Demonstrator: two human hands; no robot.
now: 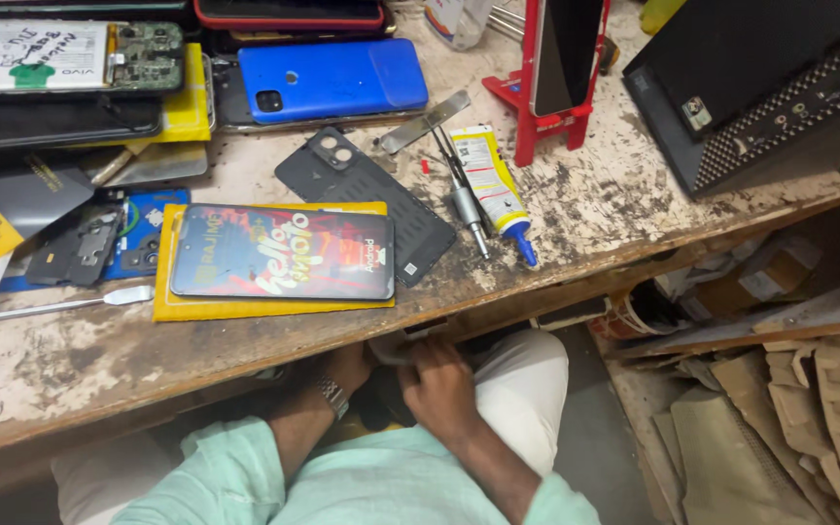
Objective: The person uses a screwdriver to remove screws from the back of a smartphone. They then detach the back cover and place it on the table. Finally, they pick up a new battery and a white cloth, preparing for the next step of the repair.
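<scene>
Both my hands are down in my lap, just below the front edge of the worn wooden bench (99,360). My left hand (347,367), with a metal watch on its wrist, is partly hidden under the edge. My right hand (439,387) is beside it with its fingers curled toward a small pale thing (393,350) between the two hands. I cannot tell what that thing is or which hand holds it. On the bench right above them, a phone with a colourful lit screen (282,253) lies on a yellow pad (245,309).
A dark phone back cover (420,228), a glue tube (493,180), a screwdriver (467,204) and a flat metal pry tool (70,303) lie near the phone. Behind are a blue phone (332,78), a red phone stand (537,117) and a black case (760,87). Cardboard scraps (789,418) fill the lower right.
</scene>
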